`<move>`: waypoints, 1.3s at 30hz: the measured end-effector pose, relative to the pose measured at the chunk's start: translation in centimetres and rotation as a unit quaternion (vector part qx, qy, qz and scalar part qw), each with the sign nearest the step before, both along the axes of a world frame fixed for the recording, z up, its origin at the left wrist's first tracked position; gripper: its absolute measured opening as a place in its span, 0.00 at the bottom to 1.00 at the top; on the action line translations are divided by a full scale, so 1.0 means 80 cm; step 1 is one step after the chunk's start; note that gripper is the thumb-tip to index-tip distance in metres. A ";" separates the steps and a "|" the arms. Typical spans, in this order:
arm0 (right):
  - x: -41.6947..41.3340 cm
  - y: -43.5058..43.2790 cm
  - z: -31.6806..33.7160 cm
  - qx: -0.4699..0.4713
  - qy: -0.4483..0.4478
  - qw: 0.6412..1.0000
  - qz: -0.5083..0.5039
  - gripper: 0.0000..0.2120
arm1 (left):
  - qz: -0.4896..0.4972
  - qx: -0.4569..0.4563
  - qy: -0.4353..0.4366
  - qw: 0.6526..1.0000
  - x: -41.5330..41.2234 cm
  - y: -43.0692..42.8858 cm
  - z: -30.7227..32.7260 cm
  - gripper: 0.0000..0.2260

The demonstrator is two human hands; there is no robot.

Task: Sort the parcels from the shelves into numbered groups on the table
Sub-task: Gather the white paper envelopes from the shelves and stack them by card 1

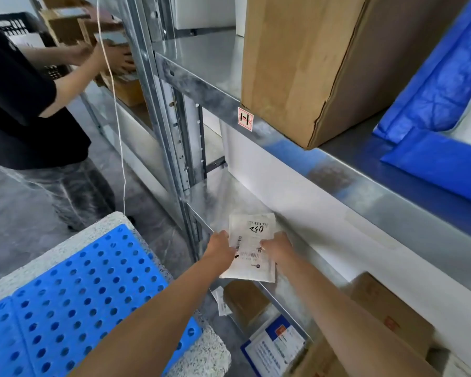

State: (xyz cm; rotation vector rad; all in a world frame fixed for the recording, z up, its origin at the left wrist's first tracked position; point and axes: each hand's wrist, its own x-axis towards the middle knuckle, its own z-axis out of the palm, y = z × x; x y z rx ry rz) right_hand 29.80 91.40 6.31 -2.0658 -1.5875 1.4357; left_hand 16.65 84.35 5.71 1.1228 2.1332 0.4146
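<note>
The fingertips of both hands are lying hidden under the parcel (252, 235), so only the thumbs and knuckles are showing. The small print on its label is too blurred to read, and the handwritten number, upside down from here, is reading roughly as 240. The left hand (220, 247) is gripping the parcel's left edge and the right hand (276, 247) is gripping its right edge, both clamped on it. The parcel is a flat white padded envelope with a white barcode label. It is lying at the near edge of the lower metal shelf (229, 197), its near end jutting over the lip. Further boxes and a blue-and-white packet (278, 346) are sitting below, partly cut off by the arms and the frame. On the upper shelf (201, 85) a large brown box (310, 63) is overhanging the edge beside a red-bordered tag (245, 119), with a blue bag (433, 104) cut off at the right. At far left a person (17, 104) in black is handling boxes, head out of frame. A white cord (119, 131) is hanging down. At near left a blue perforated panel (79, 295) is lying on a speckled slab (215, 349) over the grey floor (17, 227).
</note>
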 end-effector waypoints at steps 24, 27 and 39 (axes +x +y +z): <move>-0.125 -0.256 0.154 0.130 0.117 0.964 0.202 0.14 | 0.266 0.277 -0.190 0.904 -0.111 -0.322 0.127 0.04; -0.166 -0.330 0.165 0.131 0.118 0.953 0.246 0.15 | 0.311 0.295 -0.172 0.887 -0.137 -0.407 0.136 0.05; -0.306 -0.665 0.151 0.058 0.173 0.884 0.430 0.12 | 0.493 0.311 -0.065 0.810 -0.207 -0.785 0.142 0.05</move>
